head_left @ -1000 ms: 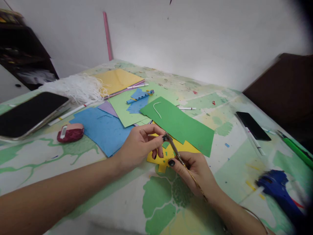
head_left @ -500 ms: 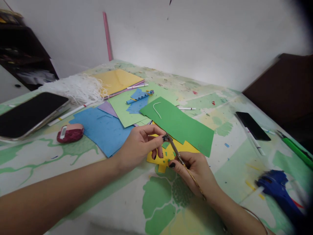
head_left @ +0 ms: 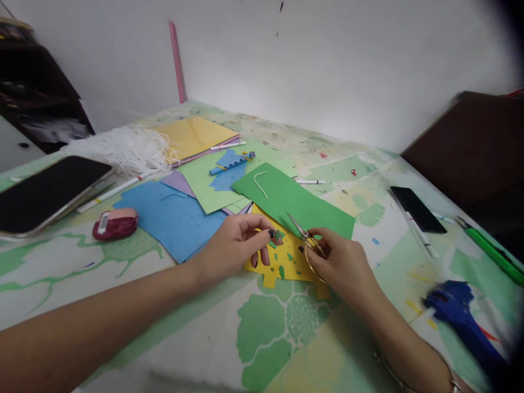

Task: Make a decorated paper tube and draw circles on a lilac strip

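Note:
Between thumb and finger, my left hand (head_left: 245, 240) pinches a small green paper piece (head_left: 280, 237). My right hand (head_left: 338, 256) holds gold-handled scissors (head_left: 303, 232), whose blades point up and left, apart from the piece. Under both hands lies yellow paper (head_left: 301, 267) strewn with small green scraps. A dark green sheet (head_left: 303, 199) with a bent white string (head_left: 259, 184) on it lies just beyond. Blue paper (head_left: 176, 218) is left of my left hand.
At the left are a phone (head_left: 53, 191), a maroon eraser-like item (head_left: 117, 224) and white strings (head_left: 123, 150). On the right lie another phone (head_left: 417, 209), a green cutter (head_left: 493, 251) and a blue glue gun (head_left: 462, 316). A rolled blue paper (head_left: 231, 164) rests behind.
The scissors have moved right, away from my left hand, and turned with my right hand. The small green piece now shows at my left fingertips.

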`<move>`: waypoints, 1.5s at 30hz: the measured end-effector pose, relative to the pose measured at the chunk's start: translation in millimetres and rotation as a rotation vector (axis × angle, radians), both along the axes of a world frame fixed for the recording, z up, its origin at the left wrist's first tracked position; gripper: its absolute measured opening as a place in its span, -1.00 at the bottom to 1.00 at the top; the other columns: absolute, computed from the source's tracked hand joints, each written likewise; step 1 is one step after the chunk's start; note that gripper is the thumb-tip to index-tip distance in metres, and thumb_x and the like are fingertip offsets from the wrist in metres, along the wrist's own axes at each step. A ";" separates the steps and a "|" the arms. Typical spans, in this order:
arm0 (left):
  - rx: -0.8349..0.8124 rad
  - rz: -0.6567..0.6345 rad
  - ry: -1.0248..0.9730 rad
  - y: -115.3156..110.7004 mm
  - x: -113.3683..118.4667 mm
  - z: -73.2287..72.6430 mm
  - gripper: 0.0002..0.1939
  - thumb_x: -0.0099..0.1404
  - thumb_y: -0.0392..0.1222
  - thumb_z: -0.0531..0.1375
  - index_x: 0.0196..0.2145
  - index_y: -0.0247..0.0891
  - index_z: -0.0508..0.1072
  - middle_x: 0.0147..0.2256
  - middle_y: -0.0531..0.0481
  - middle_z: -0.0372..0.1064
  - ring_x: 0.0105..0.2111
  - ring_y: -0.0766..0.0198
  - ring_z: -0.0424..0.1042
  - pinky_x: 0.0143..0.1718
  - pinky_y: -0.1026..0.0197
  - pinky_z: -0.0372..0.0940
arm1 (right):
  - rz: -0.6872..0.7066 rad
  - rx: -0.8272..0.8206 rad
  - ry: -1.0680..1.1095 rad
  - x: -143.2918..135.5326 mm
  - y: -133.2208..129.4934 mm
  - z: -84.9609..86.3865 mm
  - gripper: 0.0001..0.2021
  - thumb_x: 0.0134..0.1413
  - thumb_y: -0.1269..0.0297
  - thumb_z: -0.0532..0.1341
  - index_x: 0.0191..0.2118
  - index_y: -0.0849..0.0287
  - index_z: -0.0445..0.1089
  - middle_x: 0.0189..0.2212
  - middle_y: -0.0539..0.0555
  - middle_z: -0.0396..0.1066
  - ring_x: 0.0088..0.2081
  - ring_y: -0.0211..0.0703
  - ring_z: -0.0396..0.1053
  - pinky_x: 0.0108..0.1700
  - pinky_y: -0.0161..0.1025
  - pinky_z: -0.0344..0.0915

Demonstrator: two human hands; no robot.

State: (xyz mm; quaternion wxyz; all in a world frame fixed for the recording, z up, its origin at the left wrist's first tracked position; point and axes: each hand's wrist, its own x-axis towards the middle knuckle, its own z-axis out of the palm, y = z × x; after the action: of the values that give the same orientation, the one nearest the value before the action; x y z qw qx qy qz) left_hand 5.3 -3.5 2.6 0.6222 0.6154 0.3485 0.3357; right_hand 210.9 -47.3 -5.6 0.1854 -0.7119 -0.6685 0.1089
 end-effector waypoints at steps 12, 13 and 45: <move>0.036 -0.189 0.206 -1.5 3.5 -7.5 -0.86 0.24 -0.26 0.07 -0.42 -0.33 0.37 -0.65 0.09 0.35 -0.68 0.45 0.27 -0.65 0.42 0.20 | 0.475 0.265 0.555 -8.8 -9.0 5.8 -0.88 0.04 0.48 0.21 -0.28 0.16 0.43 -0.22 0.11 0.40 -0.12 -0.15 0.36 -0.07 -0.21 0.28; 0.030 -0.201 0.206 -1.8 3.8 -7.4 -0.85 0.25 -0.25 0.06 -0.41 -0.33 0.37 -0.66 0.09 0.35 -0.69 0.45 0.27 -0.65 0.41 0.20 | 0.488 0.258 0.574 -10.0 -9.2 5.7 -0.90 0.04 0.48 0.23 -0.31 0.16 0.43 -0.24 0.10 0.40 -0.13 -0.16 0.36 -0.08 -0.21 0.27; 0.354 -0.173 0.273 -9.2 6.6 -8.0 -0.87 0.14 -0.32 0.07 -0.42 -0.33 0.43 -0.54 0.06 0.31 -0.55 0.40 0.28 -0.53 0.37 0.16 | 0.502 0.142 0.698 -17.5 -9.6 1.2 -0.89 0.03 0.51 0.18 -0.38 0.15 0.36 -0.34 0.06 0.35 -0.26 -0.17 0.31 -0.16 -0.15 0.27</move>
State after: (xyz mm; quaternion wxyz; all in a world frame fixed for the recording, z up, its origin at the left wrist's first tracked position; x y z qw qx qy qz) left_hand 11.8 -12.7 -5.4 0.4782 0.7821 0.3111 0.2506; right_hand 193.3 -56.8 -4.4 0.4165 -0.4332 -0.7241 0.3385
